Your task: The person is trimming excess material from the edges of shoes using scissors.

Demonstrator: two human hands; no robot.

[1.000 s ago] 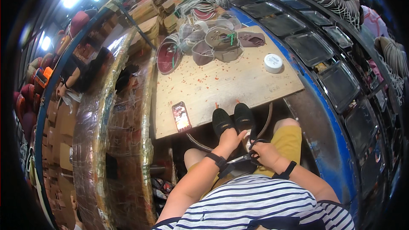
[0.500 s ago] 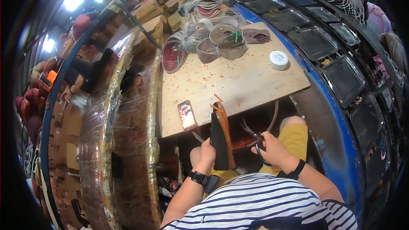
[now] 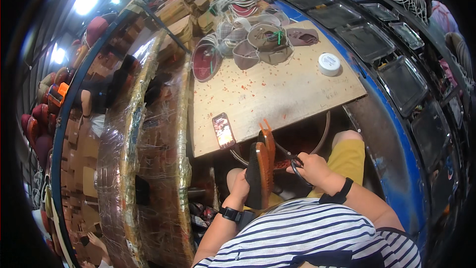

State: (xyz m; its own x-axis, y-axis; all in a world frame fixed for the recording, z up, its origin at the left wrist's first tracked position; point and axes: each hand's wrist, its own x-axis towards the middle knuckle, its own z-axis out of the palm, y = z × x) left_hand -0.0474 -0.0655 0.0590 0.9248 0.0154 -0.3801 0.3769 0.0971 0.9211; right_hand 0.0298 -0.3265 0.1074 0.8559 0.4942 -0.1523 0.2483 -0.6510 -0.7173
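Observation:
My left hand point(image 3: 239, 187) is closed around a black shoe point(image 3: 255, 181) with an orange sole, held upright over my lap just off the table's front edge. Thin orange strips point(image 3: 266, 131) stick up from its far end. My right hand point(image 3: 314, 171), to the right of the shoe, grips dark-handled scissors point(image 3: 296, 164); the blades point toward the sole and are hard to make out. Behind the shoe, orange scraps point(image 3: 282, 164) lie in a container below the table edge.
The wooden board table point(image 3: 292, 99) bears a lit phone point(image 3: 223, 130), a white round tub point(image 3: 329, 64), orange crumbs and a pile of brown-grey shoe uppers point(image 3: 267, 39). Plastic-wrapped cartons point(image 3: 111, 168) stand left, black trays point(image 3: 367, 44) right. Another person point(image 3: 101, 89) is beyond the cartons.
The shoe has turned so more of its orange sole faces right, and sits slightly lower. My right hand has come a little closer to it with the scissors. The view has shifted slightly.

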